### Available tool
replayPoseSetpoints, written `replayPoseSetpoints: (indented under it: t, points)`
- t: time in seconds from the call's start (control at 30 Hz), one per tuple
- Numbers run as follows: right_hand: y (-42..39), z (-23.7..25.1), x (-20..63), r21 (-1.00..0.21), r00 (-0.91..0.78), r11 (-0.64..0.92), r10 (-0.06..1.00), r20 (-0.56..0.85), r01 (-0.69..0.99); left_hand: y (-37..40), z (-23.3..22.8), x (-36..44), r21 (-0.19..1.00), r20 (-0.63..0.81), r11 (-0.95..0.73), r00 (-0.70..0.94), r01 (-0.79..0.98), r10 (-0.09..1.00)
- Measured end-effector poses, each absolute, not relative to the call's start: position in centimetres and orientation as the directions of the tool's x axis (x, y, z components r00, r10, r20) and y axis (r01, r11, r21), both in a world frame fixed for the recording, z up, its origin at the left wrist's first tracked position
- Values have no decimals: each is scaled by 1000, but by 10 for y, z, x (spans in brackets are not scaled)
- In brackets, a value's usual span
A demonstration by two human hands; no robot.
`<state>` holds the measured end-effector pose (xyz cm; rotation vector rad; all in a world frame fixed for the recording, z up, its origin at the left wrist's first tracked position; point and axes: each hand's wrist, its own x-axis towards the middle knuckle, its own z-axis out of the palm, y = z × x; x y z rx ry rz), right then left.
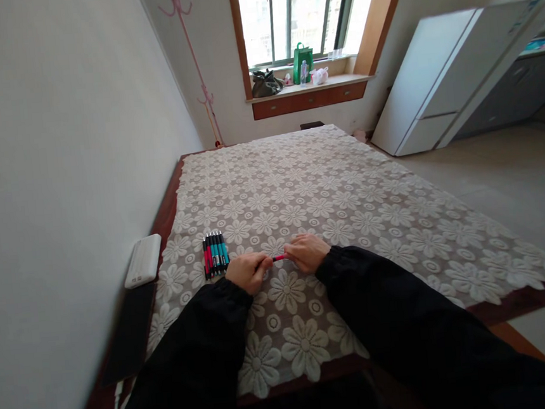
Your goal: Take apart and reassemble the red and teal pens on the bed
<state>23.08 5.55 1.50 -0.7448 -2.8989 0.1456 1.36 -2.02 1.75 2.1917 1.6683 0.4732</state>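
Observation:
Between my two hands, just above the tablecloth, a pink and black pen [278, 257] lies roughly level. My left hand [248, 272] is closed on its dark end, and my right hand [307, 253] is closed around the pink end. Most of the pen is hidden in the fingers. Just left of my left hand, several pens [216, 254] lie side by side in a row, pink ones at the left and teal ones at the right, all with black parts.
A white lace tablecloth [292, 215] with flowers covers the dark red table. Along the wall at the left lie a white power bank [144, 260] and a black phone [128, 331] beside a white cable [118, 399]. A white fridge [442, 75] stands at the back right.

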Motion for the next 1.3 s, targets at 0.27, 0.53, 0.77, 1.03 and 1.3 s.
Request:
replayPoseSetpoints:
  t: [0.27, 0.53, 0.77, 1.03, 1.3]
  points:
    - [51, 19, 230, -221, -807, 784, 590, -29, 580, -23, 17, 20, 293, 104, -367, 352, 883, 930]
    - [37, 16, 226, -76, -836, 839, 544, 79, 539, -24, 18, 21, 348, 45, -280, 282, 895, 958]
    - [41, 17, 228, -72, -874, 897, 442, 203, 437, -26, 19, 19, 452, 49, -294, 305, 842, 951]
    - [50, 22, 230, -401, -827, 768, 561, 46, 499, -22, 16, 15, 320, 208, -362, 308, 876, 929]
    - [42, 19, 227, -140, -826, 817, 563, -23, 560, -23, 19, 18, 222, 65, -336, 330, 915, 942]
